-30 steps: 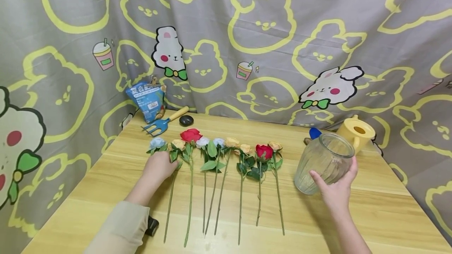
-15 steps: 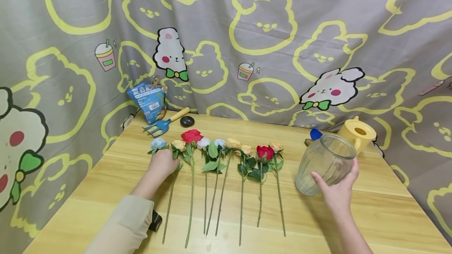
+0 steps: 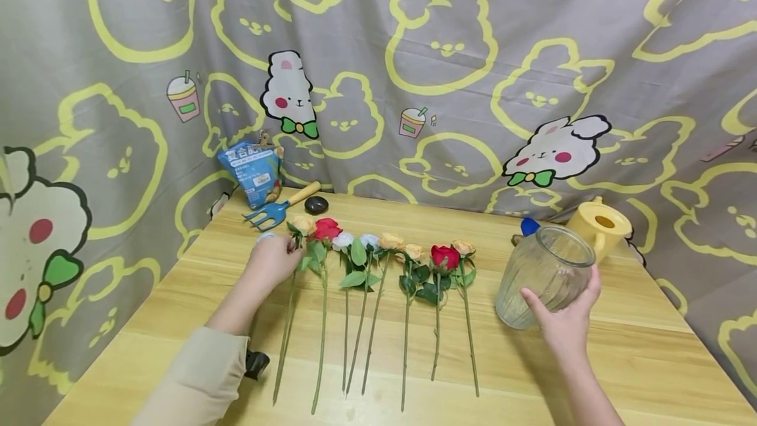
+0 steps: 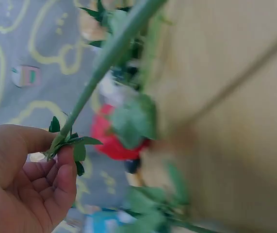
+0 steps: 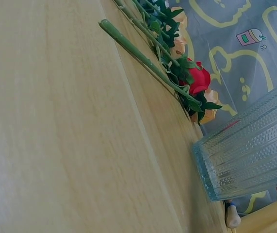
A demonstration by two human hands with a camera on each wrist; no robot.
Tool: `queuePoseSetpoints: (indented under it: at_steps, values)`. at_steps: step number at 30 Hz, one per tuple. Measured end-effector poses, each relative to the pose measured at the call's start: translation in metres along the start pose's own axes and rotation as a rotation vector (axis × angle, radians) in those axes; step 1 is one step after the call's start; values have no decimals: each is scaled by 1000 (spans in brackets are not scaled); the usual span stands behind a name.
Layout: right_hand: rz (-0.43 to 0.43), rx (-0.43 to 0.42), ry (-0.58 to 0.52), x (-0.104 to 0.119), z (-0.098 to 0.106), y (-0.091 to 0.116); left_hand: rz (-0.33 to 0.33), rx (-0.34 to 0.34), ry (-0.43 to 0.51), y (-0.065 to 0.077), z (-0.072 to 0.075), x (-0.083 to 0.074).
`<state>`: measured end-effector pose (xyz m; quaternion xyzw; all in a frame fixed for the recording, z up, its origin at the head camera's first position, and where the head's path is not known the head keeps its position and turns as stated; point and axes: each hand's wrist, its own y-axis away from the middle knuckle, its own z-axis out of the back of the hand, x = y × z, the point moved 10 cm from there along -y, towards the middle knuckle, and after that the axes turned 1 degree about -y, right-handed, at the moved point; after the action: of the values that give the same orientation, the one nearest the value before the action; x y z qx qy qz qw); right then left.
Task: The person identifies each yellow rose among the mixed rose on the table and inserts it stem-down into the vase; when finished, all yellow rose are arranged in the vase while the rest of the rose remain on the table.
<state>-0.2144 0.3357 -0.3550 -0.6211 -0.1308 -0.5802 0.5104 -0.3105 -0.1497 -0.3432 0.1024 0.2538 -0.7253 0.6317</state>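
My left hand (image 3: 275, 263) pinches a peach rose (image 3: 304, 223) by the stem just under its bloom. In the left wrist view, thumb and fingertips close round the green stem (image 4: 92, 82) at its small leaves, and the hand mostly hides the bloom. A pale blue rose (image 3: 266, 236) is largely covered by this hand. With my right hand (image 3: 564, 321) I grip a ribbed clear glass vase (image 3: 535, 281), tilted, thumb on the near side and fingers round the far side. Between my hands lies a row of roses, including a red one (image 3: 445, 256), stems pointing toward me.
At the back left stand a blue fertilizer bag (image 3: 254, 173), a blue hand fork (image 3: 269, 215) with a yellow handle and a black oval stone (image 3: 316, 205). A yellow watering can (image 3: 597, 225) and a blue-ended tool (image 3: 529, 226) sit behind the vase. A patterned curtain (image 3: 355, 31) borders the table.
The peach rose has shifted up and slightly right with my left hand, its bloom now beside the left red rose. More of the blue rose is covered. My right hand and vase have hardly moved.
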Motion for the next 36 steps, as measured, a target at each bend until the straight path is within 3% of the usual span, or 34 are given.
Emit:
queuePoseSetpoints:
  at_steps: [5, 12, 23, 29, 33, 36]
  values:
    - [-48, -2, 16, -3, 4, -1, -84, 2, 36, -9, 18, -48]
    - [-95, 1, 33, -8, 5, -4, -228, 34, 175, -30, 40, -133]
    - [-40, -12, 45, -9, 9, -7, -455, 20, 432, -56, 63, -256]
    - [-45, 14, 50, -2, 5, -5, -606, -49, 538, -62, 82, -317]
    - [-36, 31, 53, -2, 1, -2, -700, -90, 665, -64, 100, -352]
    - [-39, 35, 53, -2, 1, -1, -705, -35, 796, -67, 104, -376]
